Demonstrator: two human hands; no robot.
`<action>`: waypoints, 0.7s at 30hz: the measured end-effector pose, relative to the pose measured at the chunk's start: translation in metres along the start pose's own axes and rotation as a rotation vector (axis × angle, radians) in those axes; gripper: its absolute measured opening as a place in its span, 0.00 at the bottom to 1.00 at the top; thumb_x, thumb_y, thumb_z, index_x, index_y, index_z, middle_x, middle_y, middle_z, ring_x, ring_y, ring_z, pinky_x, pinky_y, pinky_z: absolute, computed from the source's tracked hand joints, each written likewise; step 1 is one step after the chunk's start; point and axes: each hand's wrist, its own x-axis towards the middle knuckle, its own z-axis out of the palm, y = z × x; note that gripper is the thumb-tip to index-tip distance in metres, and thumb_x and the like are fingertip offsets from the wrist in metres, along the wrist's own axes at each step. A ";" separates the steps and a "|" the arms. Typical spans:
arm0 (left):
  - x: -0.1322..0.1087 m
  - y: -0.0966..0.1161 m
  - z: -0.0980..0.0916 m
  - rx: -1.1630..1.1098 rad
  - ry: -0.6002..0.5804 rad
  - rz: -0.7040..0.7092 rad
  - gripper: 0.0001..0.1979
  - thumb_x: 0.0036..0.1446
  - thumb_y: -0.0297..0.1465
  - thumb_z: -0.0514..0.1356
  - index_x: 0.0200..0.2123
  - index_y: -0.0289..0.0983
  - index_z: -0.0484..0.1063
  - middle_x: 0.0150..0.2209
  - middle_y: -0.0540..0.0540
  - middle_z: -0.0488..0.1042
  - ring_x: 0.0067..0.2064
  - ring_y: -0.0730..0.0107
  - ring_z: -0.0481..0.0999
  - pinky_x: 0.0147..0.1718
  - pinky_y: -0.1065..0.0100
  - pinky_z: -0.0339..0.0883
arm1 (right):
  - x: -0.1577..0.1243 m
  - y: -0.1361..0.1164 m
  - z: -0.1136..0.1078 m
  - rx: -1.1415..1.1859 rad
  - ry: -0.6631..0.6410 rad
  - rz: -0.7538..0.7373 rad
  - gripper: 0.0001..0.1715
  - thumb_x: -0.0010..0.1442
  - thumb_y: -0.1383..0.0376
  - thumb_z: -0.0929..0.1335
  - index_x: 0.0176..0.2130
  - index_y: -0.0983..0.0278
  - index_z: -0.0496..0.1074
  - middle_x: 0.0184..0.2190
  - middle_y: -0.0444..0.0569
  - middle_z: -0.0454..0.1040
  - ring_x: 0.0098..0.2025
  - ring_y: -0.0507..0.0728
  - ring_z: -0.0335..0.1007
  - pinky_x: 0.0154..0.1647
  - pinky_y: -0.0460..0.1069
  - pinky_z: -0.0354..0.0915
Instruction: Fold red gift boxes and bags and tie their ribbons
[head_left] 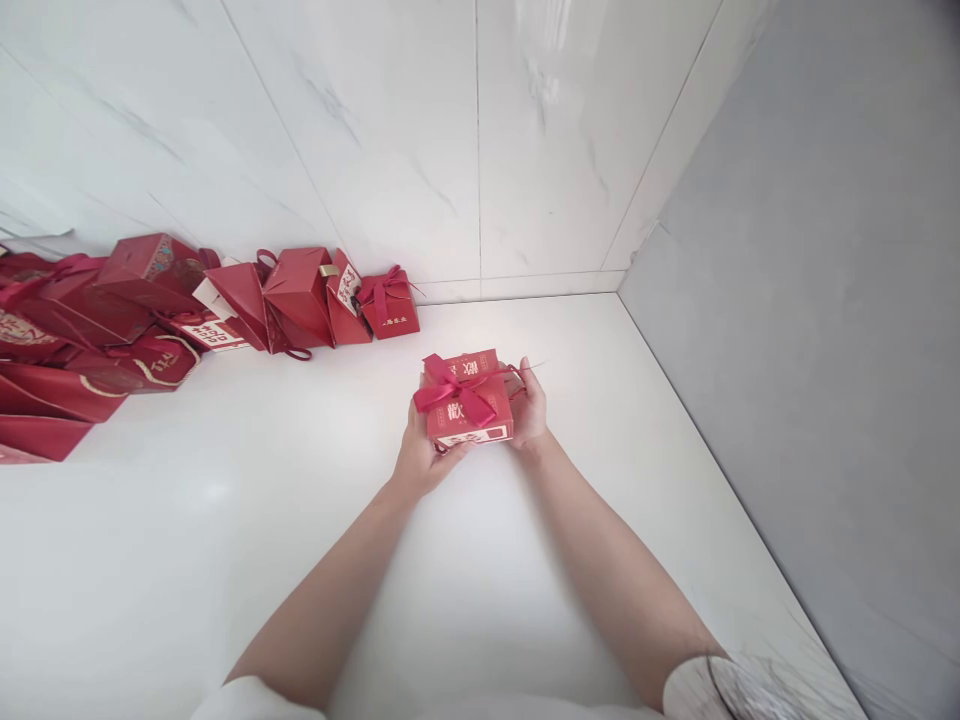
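A small red gift box (480,420) with white characters and a pink ribbon bow (454,390) is held between both hands above the white countertop (225,520). My left hand (418,455) grips its left side and underside, fingers curled round it. My right hand (529,408) clasps its right side, thumb up by the top edge.
Along the back wall at the left lies a row of red gift boxes and bags (300,295), the nearest one a small ribboned box (388,303). More red bags (52,390) pile up at the far left. A grey wall (810,350) bounds the counter on the right.
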 end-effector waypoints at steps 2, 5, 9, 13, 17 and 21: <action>0.001 -0.006 -0.003 -0.009 -0.038 -0.002 0.35 0.46 0.46 0.73 0.55 0.38 0.70 0.54 0.37 0.75 0.58 0.44 0.74 0.59 0.45 0.66 | 0.000 0.003 0.001 -0.004 -0.011 0.013 0.36 0.58 0.33 0.60 0.40 0.59 0.75 0.50 0.52 0.79 0.60 0.70 0.70 0.57 0.65 0.68; 0.007 -0.016 -0.008 -0.081 0.027 -0.088 0.31 0.55 0.54 0.64 0.51 0.37 0.72 0.49 0.37 0.78 0.52 0.47 0.78 0.52 0.48 0.73 | 0.000 0.005 0.005 -0.022 -0.096 -0.018 0.39 0.58 0.33 0.60 0.50 0.56 0.75 0.57 0.48 0.76 0.63 0.67 0.67 0.61 0.63 0.65; 0.017 -0.015 -0.012 -0.247 0.152 -0.199 0.34 0.61 0.57 0.54 0.61 0.43 0.65 0.59 0.40 0.73 0.55 0.51 0.77 0.45 0.55 0.78 | -0.002 0.004 0.009 -0.164 -0.203 -0.035 0.38 0.58 0.39 0.67 0.61 0.52 0.68 0.66 0.43 0.66 0.69 0.64 0.59 0.66 0.60 0.60; 0.022 -0.004 -0.013 -0.272 0.132 -0.245 0.33 0.63 0.54 0.55 0.68 0.58 0.53 0.68 0.50 0.61 0.57 0.56 0.76 0.40 0.63 0.80 | -0.003 0.006 0.010 -0.320 -0.260 -0.074 0.40 0.56 0.46 0.73 0.63 0.56 0.66 0.66 0.48 0.66 0.69 0.63 0.58 0.70 0.59 0.54; 0.022 -0.004 -0.014 -0.271 0.151 -0.327 0.40 0.62 0.53 0.57 0.71 0.58 0.42 0.59 0.48 0.73 0.44 0.63 0.82 0.39 0.60 0.81 | -0.003 0.010 0.010 -0.343 -0.245 -0.077 0.38 0.57 0.50 0.74 0.63 0.56 0.65 0.63 0.50 0.69 0.66 0.62 0.63 0.68 0.59 0.57; 0.021 -0.007 -0.013 -0.252 0.134 -0.313 0.42 0.61 0.52 0.59 0.72 0.56 0.43 0.46 0.46 0.79 0.34 0.66 0.82 0.40 0.58 0.82 | -0.001 0.013 0.009 -0.321 -0.147 -0.104 0.33 0.59 0.50 0.72 0.60 0.56 0.68 0.61 0.48 0.71 0.64 0.62 0.65 0.66 0.58 0.61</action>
